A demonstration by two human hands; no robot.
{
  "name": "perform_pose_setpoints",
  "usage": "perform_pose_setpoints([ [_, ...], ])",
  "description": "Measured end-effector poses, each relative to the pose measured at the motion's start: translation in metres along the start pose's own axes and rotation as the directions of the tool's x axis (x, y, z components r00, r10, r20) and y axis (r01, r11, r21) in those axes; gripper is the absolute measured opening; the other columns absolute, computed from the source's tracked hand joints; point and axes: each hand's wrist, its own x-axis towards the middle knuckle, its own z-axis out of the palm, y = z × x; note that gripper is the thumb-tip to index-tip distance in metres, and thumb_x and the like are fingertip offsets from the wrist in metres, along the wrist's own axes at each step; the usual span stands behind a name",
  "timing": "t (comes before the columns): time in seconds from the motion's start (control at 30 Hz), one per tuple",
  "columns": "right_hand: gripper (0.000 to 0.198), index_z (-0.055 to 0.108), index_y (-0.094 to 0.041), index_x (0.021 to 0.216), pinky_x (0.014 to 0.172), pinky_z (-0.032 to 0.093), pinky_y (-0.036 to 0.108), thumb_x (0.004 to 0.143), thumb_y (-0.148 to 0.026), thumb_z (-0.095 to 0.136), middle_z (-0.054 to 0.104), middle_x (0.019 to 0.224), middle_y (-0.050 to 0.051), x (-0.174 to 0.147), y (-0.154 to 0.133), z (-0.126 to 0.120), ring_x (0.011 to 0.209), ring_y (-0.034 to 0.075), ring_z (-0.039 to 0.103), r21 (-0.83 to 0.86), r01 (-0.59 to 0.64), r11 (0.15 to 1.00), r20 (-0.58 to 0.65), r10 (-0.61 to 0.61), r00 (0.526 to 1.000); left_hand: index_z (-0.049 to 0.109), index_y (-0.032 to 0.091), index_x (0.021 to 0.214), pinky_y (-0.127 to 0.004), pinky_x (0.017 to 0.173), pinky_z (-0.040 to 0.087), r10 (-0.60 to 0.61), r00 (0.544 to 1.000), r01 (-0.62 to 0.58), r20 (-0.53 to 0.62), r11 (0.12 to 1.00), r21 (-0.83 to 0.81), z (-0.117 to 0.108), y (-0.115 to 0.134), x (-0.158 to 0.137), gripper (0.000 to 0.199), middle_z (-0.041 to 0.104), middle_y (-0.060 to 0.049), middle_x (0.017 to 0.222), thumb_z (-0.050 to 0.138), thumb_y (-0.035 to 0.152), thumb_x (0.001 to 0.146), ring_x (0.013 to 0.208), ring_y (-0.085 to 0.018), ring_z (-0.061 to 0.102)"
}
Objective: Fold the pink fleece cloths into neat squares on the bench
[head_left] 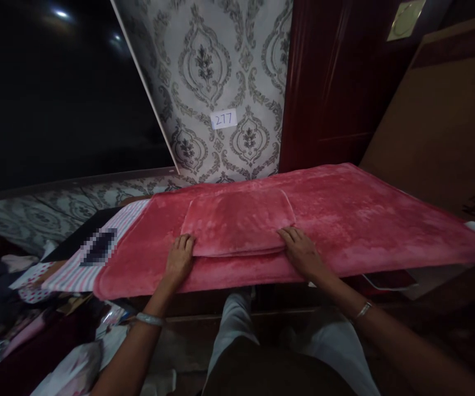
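Note:
A folded pink plush cloth (239, 223) lies on a larger pink plush blanket (344, 214) spread over a table-like surface. My left hand (180, 257) is at the folded cloth's near left corner, its fingers curled over the edge. At the near right corner, the fingers of my right hand (301, 250) close on the cloth's edge. The thumbs and undersides of both hands are hidden. Along the near side, the layers of the fold show as a curved double edge.
A striped cloth (132, 214) with a blurred dark patch lies at the blanket's left end. Mixed clothes and bags (76, 363) are heaped at lower left. Behind stand a large black screen (64, 99), patterned wall and a large cardboard piece (443, 121) at right.

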Motion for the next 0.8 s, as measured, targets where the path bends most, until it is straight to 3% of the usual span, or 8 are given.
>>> perform_pose_setpoints([
  [0.13, 0.048, 0.064, -0.017, 0.127, 0.091, 0.048, 0.040, 0.086, -0.009, 0.040, 0.066, 0.109, 0.013, 0.034, 0.010, -0.041, 0.102, 0.028, 0.057, 0.014, 0.021, 1.000, -0.088, -0.020, 0.996, 0.062, 0.014, 0.121, -0.045, 0.103, 0.046, 0.009, 0.987, -0.017, -0.162, 0.999, -0.048, -0.030, -0.007, 0.018, 0.045, 0.065, -0.019, 0.126, 0.049, 0.009, 0.079, 0.119, -0.032, 0.060],
  [0.23, 0.046, 0.064, -0.016, 0.125, 0.093, 0.048, 0.043, 0.084, -0.011, 0.043, 0.066, 0.110, 0.013, 0.071, 0.019, -0.091, 0.105, 0.029, 0.058, 0.071, 0.018, 0.997, -0.235, -0.001, 0.972, 0.061, 0.017, 0.120, -0.049, 0.104, 0.044, 0.002, 0.940, -0.026, -0.341, 0.997, -0.067, -0.078, -0.012, 0.047, 0.042, 0.066, -0.016, 0.122, 0.052, 0.013, 0.079, 0.117, -0.032, 0.060],
  [0.33, 0.044, 0.064, -0.019, 0.123, 0.094, 0.049, 0.045, 0.083, -0.017, 0.048, 0.067, 0.113, 0.010, 0.105, 0.025, -0.147, 0.105, 0.029, 0.061, 0.186, 0.044, 0.982, -0.387, 0.032, 0.922, 0.062, 0.018, 0.116, -0.046, 0.100, 0.047, -0.004, 0.861, -0.068, -0.509, 0.990, -0.122, -0.136, -0.014, 0.076, 0.040, 0.062, -0.013, 0.121, 0.056, 0.014, 0.076, 0.116, -0.030, 0.059],
  [0.4, 0.040, 0.066, -0.023, 0.120, 0.094, 0.051, 0.045, 0.082, -0.022, 0.053, 0.069, 0.114, 0.008, 0.121, 0.029, -0.177, 0.105, 0.028, 0.063, 0.272, 0.054, 0.961, -0.455, 0.079, 0.887, 0.063, 0.018, 0.113, -0.041, 0.096, 0.050, -0.017, 0.821, -0.115, -0.571, 0.974, -0.195, -0.169, -0.014, 0.091, 0.039, 0.062, -0.011, 0.117, 0.055, 0.014, 0.075, 0.111, -0.027, 0.060],
  [0.47, 0.036, 0.068, -0.025, 0.116, 0.094, 0.052, 0.044, 0.081, -0.026, 0.057, 0.070, 0.113, 0.006, 0.136, 0.036, -0.194, 0.104, 0.028, 0.065, 0.363, 0.040, 0.931, -0.478, 0.149, 0.866, 0.064, 0.019, 0.112, -0.036, 0.095, 0.050, -0.034, 0.819, -0.151, -0.573, 0.950, -0.273, -0.191, -0.014, 0.106, 0.038, 0.064, -0.008, 0.112, 0.054, 0.015, 0.075, 0.106, -0.024, 0.061],
  [0.6, 0.033, 0.072, -0.021, 0.109, 0.092, 0.053, 0.042, 0.079, -0.032, 0.062, 0.073, 0.108, 0.006, 0.167, 0.064, -0.182, 0.097, 0.025, 0.068, 0.534, -0.064, 0.843, -0.357, 0.294, 0.887, 0.067, 0.019, 0.110, -0.033, 0.095, 0.051, -0.107, 0.888, -0.121, -0.448, 0.885, -0.450, -0.192, -0.020, 0.142, 0.038, 0.069, -0.005, 0.107, 0.049, 0.016, 0.077, 0.100, -0.020, 0.063],
  [0.73, 0.039, 0.071, -0.013, 0.115, 0.089, 0.055, 0.039, 0.083, -0.031, 0.059, 0.074, 0.106, 0.011, 0.191, 0.089, -0.129, 0.094, 0.023, 0.069, 0.510, -0.352, 0.785, -0.048, 0.434, 0.900, 0.070, 0.013, 0.105, -0.035, 0.094, 0.053, -0.254, 0.928, 0.081, -0.275, 0.854, -0.514, -0.149, -0.026, 0.178, 0.039, 0.071, -0.011, 0.107, 0.047, 0.009, 0.074, 0.098, -0.023, 0.066],
  [0.8, 0.041, 0.069, -0.011, 0.120, 0.091, 0.054, 0.041, 0.084, -0.026, 0.056, 0.074, 0.109, 0.015, 0.190, 0.088, -0.103, 0.097, 0.026, 0.069, 0.454, -0.408, 0.793, 0.009, 0.453, 0.891, 0.071, 0.012, 0.104, -0.038, 0.098, 0.051, -0.301, 0.928, 0.171, -0.221, 0.869, -0.465, -0.122, -0.021, 0.184, 0.037, 0.070, -0.015, 0.112, 0.048, 0.009, 0.075, 0.105, -0.026, 0.066],
])
